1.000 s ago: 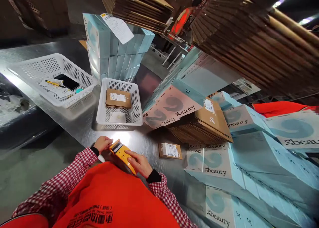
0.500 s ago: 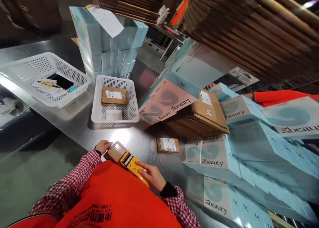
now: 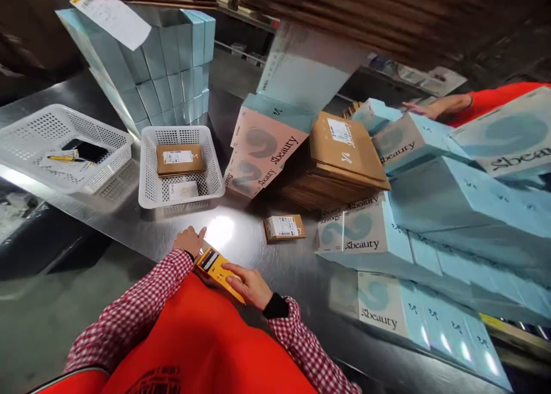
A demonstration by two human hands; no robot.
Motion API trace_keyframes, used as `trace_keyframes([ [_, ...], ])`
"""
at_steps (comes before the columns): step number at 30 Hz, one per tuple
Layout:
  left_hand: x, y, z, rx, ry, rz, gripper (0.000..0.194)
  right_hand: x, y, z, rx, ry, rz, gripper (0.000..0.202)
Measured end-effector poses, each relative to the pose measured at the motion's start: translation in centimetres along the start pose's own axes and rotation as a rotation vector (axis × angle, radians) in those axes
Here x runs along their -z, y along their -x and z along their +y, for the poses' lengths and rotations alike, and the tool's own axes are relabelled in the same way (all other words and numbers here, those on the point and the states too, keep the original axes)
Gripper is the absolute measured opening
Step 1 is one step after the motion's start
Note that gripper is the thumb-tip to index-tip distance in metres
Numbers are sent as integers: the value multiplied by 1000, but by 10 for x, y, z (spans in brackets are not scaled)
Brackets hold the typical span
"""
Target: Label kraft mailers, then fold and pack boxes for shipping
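My right hand grips a yellow oblong device with a black and white end, index finger stretched along its top. It lies low over the metal table, close to my body; its exact kind is unclear. At its far left end is my left hand, fingers curled and thumb pointing toward the device. What this hand holds, if anything, is hidden. A small brown carton with a white label lies on the table, beyond my right hand.
A white basket holds brown cartons and a white one; another basket holds a phone and yellow pen. Pale blue boxes stand behind. Flat cardboard and more blue boxes fill the right, where another person's hand reaches in.
My left hand has moved up and right, against the device's end. The shiny brown piece that was there is out of sight. The view has shifted, and the other person's hand shows more.
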State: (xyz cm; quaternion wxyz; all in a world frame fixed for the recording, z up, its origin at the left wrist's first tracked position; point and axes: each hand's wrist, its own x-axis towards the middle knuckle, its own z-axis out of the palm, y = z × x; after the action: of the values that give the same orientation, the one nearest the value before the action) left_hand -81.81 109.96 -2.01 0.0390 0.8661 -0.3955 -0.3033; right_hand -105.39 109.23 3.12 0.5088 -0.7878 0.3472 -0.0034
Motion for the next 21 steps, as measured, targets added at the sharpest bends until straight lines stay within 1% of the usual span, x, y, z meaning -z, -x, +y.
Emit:
trace_keyframes([
  [2, -4, 3, 10, 19, -55, 24, 59, -2, 3, 3, 15, -36, 22, 44],
  [4, -3, -1, 10, 16, -102, 18, 51, -3, 15, 10, 36, -83, 39, 43],
  [6, 0, -9, 5, -3, -146, -1, 46, -5, 38, 22, 35, -114, 54, 42],
  [10, 9, -30, -12, -58, -204, -51, 43, -16, 96, 51, -7, -126, 101, 40],
  [12, 13, -41, -20, -90, -206, -83, 41, -25, 110, 61, -23, -127, 128, 38],
  [13, 15, -47, -23, -109, -199, -100, 40, -30, 109, 64, -25, -123, 129, 38],
  [15, 18, -59, -29, -149, -172, -135, 37, -39, 95, 69, -15, -98, 116, 38],
  [18, 22, -78, -36, -203, -100, -185, 32, -50, 55, 72, 21, -76, 96, 39],
  [21, 26, -98, -43, -229, -18, -217, 30, -61, 16, 76, 82, -124, 107, 43],
])
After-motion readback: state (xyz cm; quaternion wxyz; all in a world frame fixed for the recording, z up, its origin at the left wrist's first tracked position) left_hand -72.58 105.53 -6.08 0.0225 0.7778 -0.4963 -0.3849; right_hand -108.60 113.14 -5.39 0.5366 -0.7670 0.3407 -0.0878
